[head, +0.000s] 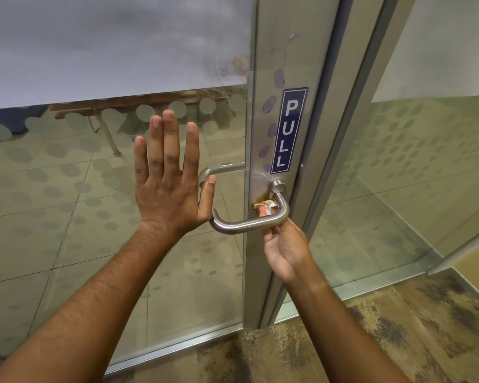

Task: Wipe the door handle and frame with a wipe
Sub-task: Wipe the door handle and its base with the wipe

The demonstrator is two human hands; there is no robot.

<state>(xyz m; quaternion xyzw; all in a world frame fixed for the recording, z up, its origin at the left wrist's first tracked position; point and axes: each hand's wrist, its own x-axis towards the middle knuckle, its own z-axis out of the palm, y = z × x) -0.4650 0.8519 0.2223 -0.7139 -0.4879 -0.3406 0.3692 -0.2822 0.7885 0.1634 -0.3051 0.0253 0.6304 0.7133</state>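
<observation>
1 glass door (116, 217) w/ 1 metal frame (263, 258), 1 near-side handle (249, 223), 1 PULL sticker (288, 131), 1 wipe (264, 204). L hand (168, 186) spread flat on the glass, fingers straight; R hand (284, 244) reaches up from under the handle, pinching the wipe vs the frame behind it. Wipe mostly hidden by handle bar & fingers.

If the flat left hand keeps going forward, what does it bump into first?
Probably the glass door panel. The left hand is open, palm facing it, and may already be touching; depth is unclear.
</observation>
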